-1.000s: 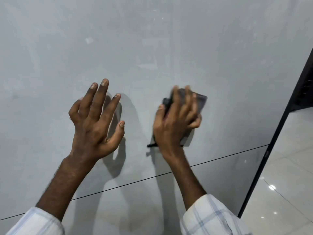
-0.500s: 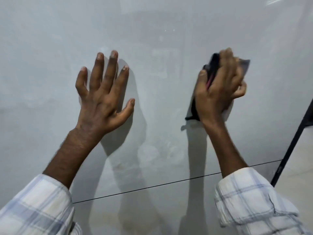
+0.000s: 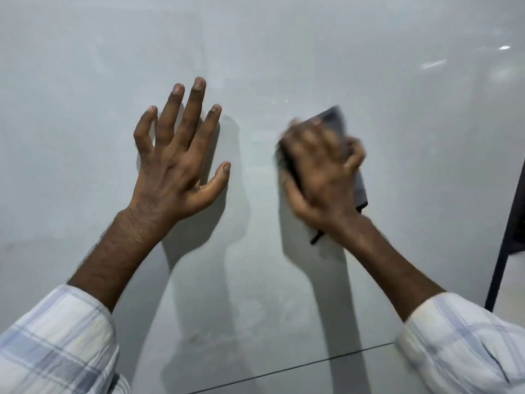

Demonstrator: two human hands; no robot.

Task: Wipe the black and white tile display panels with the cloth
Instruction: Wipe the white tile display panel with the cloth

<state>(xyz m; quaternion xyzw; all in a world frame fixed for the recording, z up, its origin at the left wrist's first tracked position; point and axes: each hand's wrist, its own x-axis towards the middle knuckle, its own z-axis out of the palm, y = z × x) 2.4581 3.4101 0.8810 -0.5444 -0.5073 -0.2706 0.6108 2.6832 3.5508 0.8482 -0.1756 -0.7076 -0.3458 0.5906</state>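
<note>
Two hands are on one glossy white tile panel [image 3: 284, 38], which fills nearly the whole view. The left hand [image 3: 181, 166] lies at about 9 o'clock from the centre. It is flat on the panel, with its fingers straight and spread apart, and it holds nothing. The right hand [image 3: 321, 172] is at 3 o'clock from the left one, near it but apart. Its fingers are curled round a dark grey cloth [image 3: 336, 122] and press it against the panel. One corner of the cloth comes out above the fingers at 12 o'clock, another part hangs out at 4 o'clock of the hand, and a dark tip shows under the wrist at 6 o'clock.

Compared with half a second ago, the right hand with the cloth has come down and toward 9 o'clock, so it is now nearer to the left hand. It is also blurred now, while it was sharp then. The left hand keeps almost the same place and the same spread shape. The thin dark seam [image 3: 312, 363] between panels now lies lower in the view, at 5 o'clock near the bottom edge. The black frame strip [image 3: 502, 251] stands at the 3 o'clock edge. The checked white and blue sleeves [image 3: 56, 336] are at the bottom corners. Some light reflections [image 3: 504, 48] shine on the panel at 1 o'clock.
</note>
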